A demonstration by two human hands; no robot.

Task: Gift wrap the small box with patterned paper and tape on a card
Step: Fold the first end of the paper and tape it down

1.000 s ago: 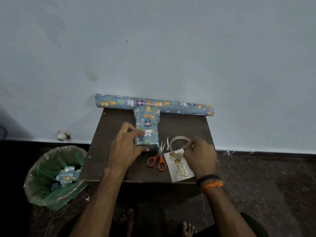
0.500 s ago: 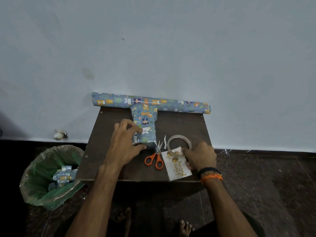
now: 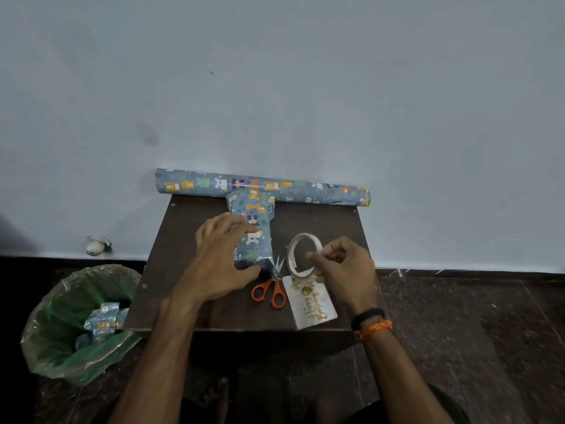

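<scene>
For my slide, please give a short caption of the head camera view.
Left hand holds the wrapped box while right hand picks at the tape roll.

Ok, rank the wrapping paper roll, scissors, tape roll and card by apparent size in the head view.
1. wrapping paper roll, clearly largest.
2. card.
3. tape roll and scissors look alike; the scissors' blades are partly hidden, so unranked.

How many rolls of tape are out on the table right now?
1. A single whitish tape roll stands on edge on the dark brown table, right of the wrapped box, pinched by the right hand. Another could be hidden behind the hands.
</scene>
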